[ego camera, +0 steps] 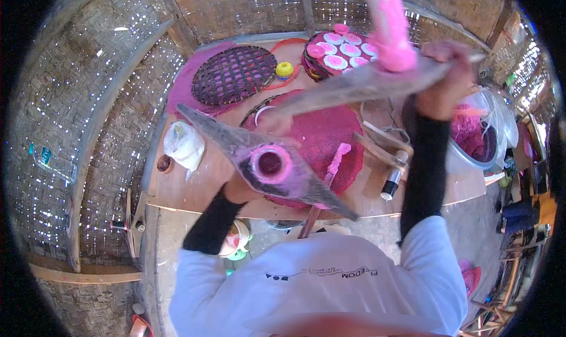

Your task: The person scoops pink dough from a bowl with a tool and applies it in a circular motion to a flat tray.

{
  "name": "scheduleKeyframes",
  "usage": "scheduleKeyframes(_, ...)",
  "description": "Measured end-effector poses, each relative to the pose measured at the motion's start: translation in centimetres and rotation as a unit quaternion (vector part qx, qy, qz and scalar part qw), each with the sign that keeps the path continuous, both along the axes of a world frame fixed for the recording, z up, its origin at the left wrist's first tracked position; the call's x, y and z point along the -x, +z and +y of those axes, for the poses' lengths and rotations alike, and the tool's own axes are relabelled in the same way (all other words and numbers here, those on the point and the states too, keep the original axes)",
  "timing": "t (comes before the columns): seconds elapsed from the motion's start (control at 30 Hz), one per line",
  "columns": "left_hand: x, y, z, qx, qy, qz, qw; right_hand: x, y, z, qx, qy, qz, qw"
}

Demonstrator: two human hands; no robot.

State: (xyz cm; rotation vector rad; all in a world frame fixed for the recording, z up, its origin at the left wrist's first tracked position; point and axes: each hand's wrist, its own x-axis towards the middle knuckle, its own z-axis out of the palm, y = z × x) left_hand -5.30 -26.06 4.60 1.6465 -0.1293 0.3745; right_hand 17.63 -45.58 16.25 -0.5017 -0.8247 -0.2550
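My left hand (241,188) holds a pointed wooden mould half (230,138) from beneath. A round hole with a pink-coated rim lies at its middle, and the board hides part of the hand. Raised at the upper right, my right hand (446,78) grips one end of a second long wooden piece (353,89), blurred by motion. From this piece a thick pink-coated plug (391,29) points up. The two wooden pieces are apart. Below them a round tray (349,124) covered in deep pink lies on the table, with a pink-smeared stick (329,178) across its near edge.
A dark woven lattice tray (234,74) and a tray of pink-and-white rounds (349,49) stand at the back. A bag of white material (185,149) is at left. At right are a black-and-white cylinder (392,184) and a basin of pink material (475,138). Woven walls surround the table (177,195).
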Motion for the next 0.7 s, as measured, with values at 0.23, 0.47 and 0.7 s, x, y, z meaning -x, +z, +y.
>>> scheduleKeyframes(0.23,-1.6,3.7,1.8,0.044,0.303,-0.345,0.887,6.5,-13.9,6.5,0.282,0.355,0.238,0.859)
scheduleKeyframes(0.47,0.4,3.7,2.9,-0.091,0.367,-0.451,0.808,13.1,-21.2,-6.2,0.632,0.419,0.242,0.605)
scheduleKeyframes(0.7,-0.1,3.5,3.2,-0.264,0.559,-0.381,0.687,15.9,-22.1,-2.7,0.537,0.513,0.454,0.492)
